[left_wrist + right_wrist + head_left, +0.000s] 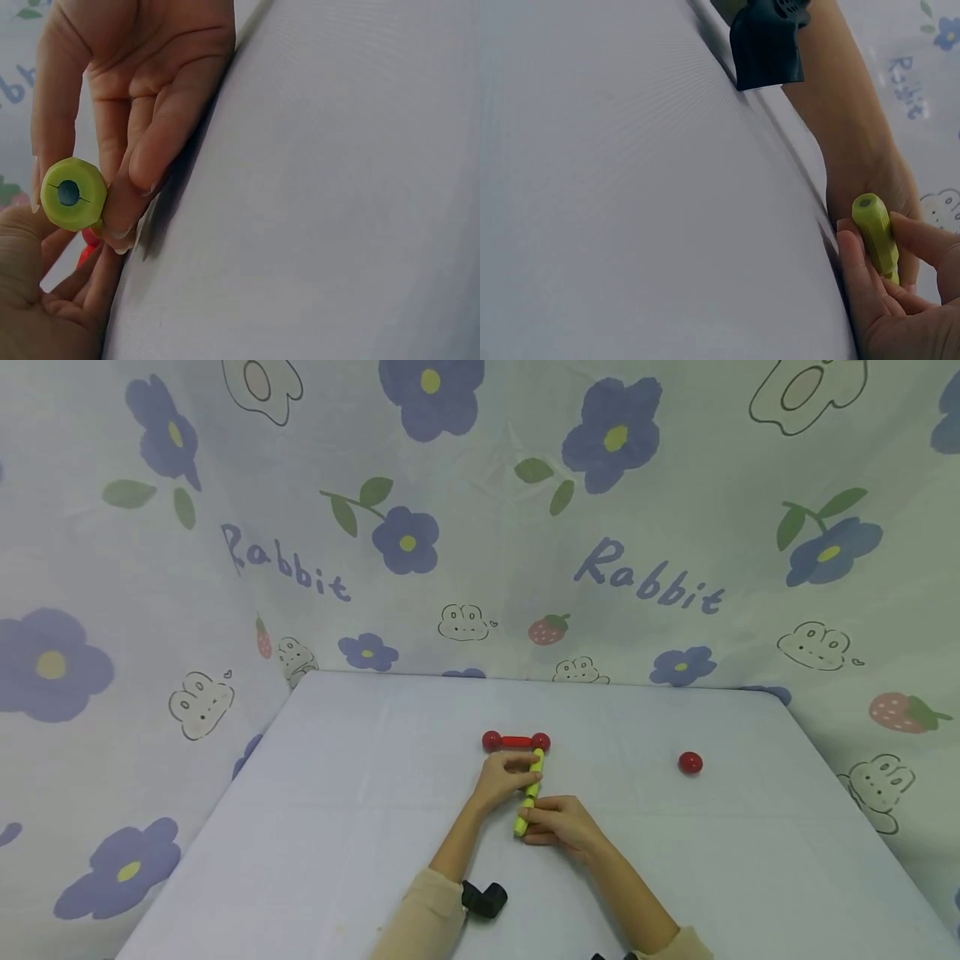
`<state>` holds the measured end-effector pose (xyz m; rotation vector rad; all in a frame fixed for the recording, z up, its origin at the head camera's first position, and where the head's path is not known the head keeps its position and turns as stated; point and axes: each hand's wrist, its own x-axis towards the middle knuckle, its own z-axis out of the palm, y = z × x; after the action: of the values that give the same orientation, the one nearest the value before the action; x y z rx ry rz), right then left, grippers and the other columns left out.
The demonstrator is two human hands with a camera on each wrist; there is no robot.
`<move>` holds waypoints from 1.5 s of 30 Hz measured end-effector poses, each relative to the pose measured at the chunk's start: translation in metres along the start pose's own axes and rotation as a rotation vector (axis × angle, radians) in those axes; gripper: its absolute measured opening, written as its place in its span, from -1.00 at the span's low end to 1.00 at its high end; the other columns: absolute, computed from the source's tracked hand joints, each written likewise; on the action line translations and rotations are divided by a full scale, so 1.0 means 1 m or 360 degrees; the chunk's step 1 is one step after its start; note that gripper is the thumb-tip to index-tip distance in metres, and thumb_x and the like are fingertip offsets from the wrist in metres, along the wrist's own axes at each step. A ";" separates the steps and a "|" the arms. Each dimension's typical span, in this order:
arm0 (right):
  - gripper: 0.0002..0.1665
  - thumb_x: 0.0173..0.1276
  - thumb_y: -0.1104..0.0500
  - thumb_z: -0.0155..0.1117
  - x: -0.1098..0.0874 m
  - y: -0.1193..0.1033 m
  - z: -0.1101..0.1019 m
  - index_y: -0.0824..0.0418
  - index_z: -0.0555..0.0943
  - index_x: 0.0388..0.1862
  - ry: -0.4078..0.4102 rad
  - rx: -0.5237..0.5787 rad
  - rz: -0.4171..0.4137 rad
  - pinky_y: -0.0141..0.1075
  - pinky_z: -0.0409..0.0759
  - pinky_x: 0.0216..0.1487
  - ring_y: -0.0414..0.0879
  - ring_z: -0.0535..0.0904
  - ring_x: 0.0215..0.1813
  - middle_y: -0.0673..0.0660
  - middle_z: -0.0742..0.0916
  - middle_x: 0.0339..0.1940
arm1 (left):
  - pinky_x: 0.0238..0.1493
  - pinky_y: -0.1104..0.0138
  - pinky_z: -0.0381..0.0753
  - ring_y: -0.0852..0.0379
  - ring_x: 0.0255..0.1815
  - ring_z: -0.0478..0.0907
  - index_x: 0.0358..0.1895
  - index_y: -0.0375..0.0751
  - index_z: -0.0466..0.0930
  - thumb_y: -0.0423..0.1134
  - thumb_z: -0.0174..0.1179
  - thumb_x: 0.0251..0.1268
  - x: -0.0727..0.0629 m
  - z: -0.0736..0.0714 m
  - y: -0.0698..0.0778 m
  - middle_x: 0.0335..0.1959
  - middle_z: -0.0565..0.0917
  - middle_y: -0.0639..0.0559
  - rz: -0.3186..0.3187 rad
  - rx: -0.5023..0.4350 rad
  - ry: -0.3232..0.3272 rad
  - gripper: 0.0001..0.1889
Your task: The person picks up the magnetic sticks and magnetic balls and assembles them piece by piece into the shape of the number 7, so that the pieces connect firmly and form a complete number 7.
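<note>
In the head view, a red rod lies between a left red ball and a right red ball. A yellow-green rod runs from the right ball toward the person, and my left hand pinches it. Nearer the person, my right hand pinches a second yellow-green rod between thumb and fingers. The two rods lie end to end; whether they touch is unclear. In the left wrist view, the near rod's end has a dark round centre.
A loose red ball sits on the white table to the right. A black wrist device is at the left sleeve. Printed cloth hangs behind the table.
</note>
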<state>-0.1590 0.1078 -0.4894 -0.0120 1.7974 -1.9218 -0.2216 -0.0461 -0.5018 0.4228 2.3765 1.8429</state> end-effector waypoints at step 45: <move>-0.50 0.29 0.23 0.26 0.001 -0.001 0.002 0.59 0.39 0.02 0.0083 0.0156 0.0087 -0.28 0.68 -0.24 -0.08 0.71 -0.34 0.20 0.73 -0.35 | -0.30 0.52 0.55 -0.04 -0.19 0.62 -0.06 -0.53 0.58 -0.42 0.27 0.13 -0.015 -0.004 0.034 -0.08 0.64 -0.35 0.0024 -0.0066 -0.0013 -0.69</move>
<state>-0.1595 0.1055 -0.4883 0.1208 1.7166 -1.9855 -0.2033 -0.0461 -0.4689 0.4443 2.3317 1.8900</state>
